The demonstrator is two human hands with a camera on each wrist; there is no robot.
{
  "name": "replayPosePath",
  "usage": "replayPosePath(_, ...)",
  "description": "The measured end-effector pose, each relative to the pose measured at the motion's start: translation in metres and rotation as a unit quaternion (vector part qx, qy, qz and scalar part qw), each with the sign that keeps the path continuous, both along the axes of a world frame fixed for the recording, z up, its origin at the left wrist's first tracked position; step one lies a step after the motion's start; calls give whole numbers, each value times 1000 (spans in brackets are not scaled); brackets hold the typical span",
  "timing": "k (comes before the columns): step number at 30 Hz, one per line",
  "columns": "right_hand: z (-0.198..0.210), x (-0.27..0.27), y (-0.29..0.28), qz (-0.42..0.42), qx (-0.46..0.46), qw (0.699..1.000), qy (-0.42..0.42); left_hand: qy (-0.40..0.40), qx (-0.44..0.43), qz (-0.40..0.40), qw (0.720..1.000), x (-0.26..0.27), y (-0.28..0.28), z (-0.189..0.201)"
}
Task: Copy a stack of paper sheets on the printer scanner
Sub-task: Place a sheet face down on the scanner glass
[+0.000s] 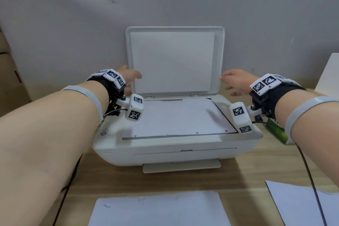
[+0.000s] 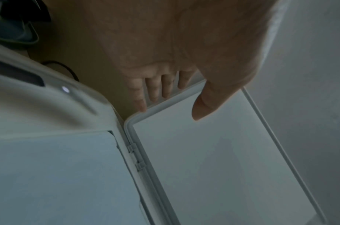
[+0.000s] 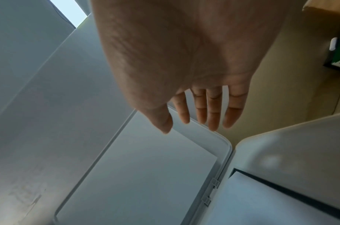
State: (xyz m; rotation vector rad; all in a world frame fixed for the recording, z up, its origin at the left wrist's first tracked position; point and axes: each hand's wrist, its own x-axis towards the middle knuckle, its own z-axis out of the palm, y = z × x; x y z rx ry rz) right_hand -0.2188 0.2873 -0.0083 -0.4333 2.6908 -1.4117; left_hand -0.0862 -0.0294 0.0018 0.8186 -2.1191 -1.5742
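1. The left hand point(image 1: 128, 76) is at the left edge of the raised scanner lid point(image 1: 175, 60); in the left wrist view its thumb point(image 2: 207, 103) lies over the lid's inner face and its fingers point(image 2: 153, 88) reach behind the edge, loosely extended. Whether they actually touch the lid I cannot tell.
2. The right hand point(image 1: 236, 80) is spread just beside the lid's right edge, fingers straight and apart, holding nothing; in the right wrist view the fingertips point(image 3: 213, 121) hover over the lid's rim.
3. The lid stands upright at the back of the printer point(image 1: 165, 150), its white inner pad facing forward.
4. A paper sheet point(image 1: 179, 117) lies flat on the scanner glass, filling most of it, with a dark strip of glass showing along its front and right edges.
5. The printer sits on a wooden bench point(image 1: 183, 181) against a grey wall point(image 1: 73, 14); its short output tray point(image 1: 181, 166) sticks out at the front.
6. On the bench in front of the printer lies a second sheet point(image 1: 159, 209), and further right, well apart from the printer, another sheet point(image 1: 300, 205) crossed by a black cable point(image 1: 311, 185).
7. A green object point(image 1: 277, 132) lies just right of the printer, partly hidden by the right forearm.
8. Both wrists carry black straps with white marker-covered camera blocks.
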Motion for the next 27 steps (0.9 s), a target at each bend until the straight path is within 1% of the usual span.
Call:
replayPosePath(3, 1, -8, -3, -24, -58, 998, -7, 9, 18, 12, 1000, -13, -1, 1)
replayPosePath(8, 0, -8, -2, -28, -117, 992, -33, 18, 26, 24, 999, -12, -4, 10)
replayPosePath(11, 4, 4, 2, -22, -163, 985, -40, 23, 22, 19, 999, -2, -4, 14)
replayPosePath(14, 12, 25, 10, -15, -227, 973, -49, 21, 17, 19, 999, 9, -7, 18)
replayPosePath(18, 26, 52, 22, -12, -295, 954, -55, 22, 16, -1, 1000, 47, 19, 24)
replayPosePath(19, 29, 59, 27, -12, -298, 953, -58, 31, 13, -7, 999, 57, 23, 24)
replayPosePath(21, 29, 72, 38, -9, -284, 957, -60, 26, 7, -21, 999, 78, 31, 22)
replayPosePath(24, 19, 89, 53, -16, -222, 974, -51, -10, -25, -65, 998, 109, 41, 13)
replayPosePath(27, 0, 104, 59, -5, -144, 989, -30, -72, -116, -94, 986, 132, 51, -2)
